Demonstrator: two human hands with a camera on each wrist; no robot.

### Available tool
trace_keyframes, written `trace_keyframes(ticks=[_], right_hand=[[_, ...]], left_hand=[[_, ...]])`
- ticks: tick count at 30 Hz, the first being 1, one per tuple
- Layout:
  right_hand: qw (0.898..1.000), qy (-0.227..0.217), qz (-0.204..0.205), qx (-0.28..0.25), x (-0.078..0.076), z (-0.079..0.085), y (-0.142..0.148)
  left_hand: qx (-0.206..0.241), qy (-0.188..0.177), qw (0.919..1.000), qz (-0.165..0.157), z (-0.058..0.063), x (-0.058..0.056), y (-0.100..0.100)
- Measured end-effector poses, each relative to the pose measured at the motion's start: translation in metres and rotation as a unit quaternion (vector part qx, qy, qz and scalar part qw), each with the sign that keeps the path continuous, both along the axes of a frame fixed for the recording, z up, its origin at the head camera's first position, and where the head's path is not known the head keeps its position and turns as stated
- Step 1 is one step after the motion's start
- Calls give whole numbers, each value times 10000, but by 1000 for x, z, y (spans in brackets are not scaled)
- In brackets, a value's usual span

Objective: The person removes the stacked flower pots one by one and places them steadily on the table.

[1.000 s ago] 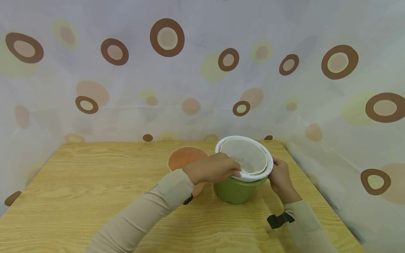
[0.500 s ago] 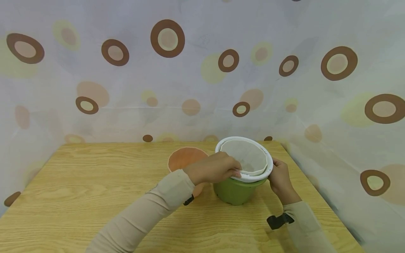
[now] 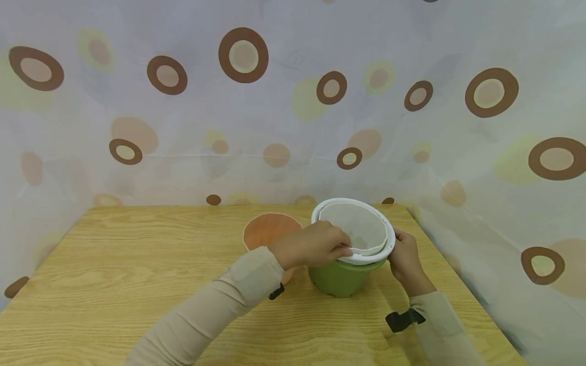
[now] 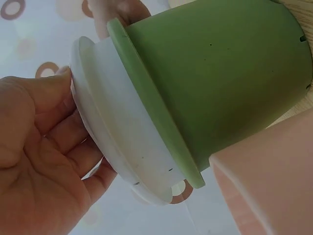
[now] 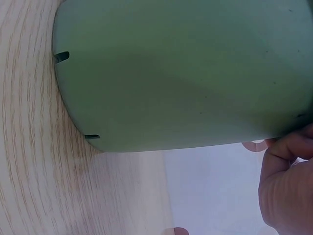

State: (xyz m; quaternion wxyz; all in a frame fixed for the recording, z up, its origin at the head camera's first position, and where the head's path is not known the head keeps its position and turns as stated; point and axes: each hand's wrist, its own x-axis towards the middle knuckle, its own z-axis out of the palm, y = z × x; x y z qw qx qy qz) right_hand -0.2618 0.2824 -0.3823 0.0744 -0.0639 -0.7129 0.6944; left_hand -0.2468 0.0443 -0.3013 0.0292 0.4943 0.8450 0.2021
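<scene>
A white flowerpot point(image 3: 390, 243) sits tilted inside a green flowerpot point(image 3: 341, 279), its rim standing above the green one. A pale grey lining shape with a cream edge point(image 3: 352, 223) shows within the white pot. My left hand point(image 3: 316, 245) pinches the near part of the white rim, thumb at the edge and fingers curled over it; in the left wrist view the palm point(image 4: 34, 152) faces the camera. On the far right my right hand point(image 3: 406, 256) grips the green pot near its top rim, fingertips hidden behind it; the right wrist view shows bent fingers there.
An orange flowerpot point(image 3: 270, 229) stands just left of the green pot, partly hidden by the left forearm. All stand on a wood-grain table point(image 3: 137, 284). A patterned sheet point(image 3: 274, 101) hangs behind and along the right side.
My left hand has shifted very slightly to the right along the white rim. The pots and my right hand stay where they were.
</scene>
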Motion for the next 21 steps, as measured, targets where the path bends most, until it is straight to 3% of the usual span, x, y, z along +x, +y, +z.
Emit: trace_keyframes(ticks=[14,21], right_hand=[[10000,53,-58,-36,-1,-2,0],[10000,77,-45,31,0,-3,0]], left_hand=[[-207,502,9973,504,-3,2,7],[-315,804,9945,588,-3,6,7]])
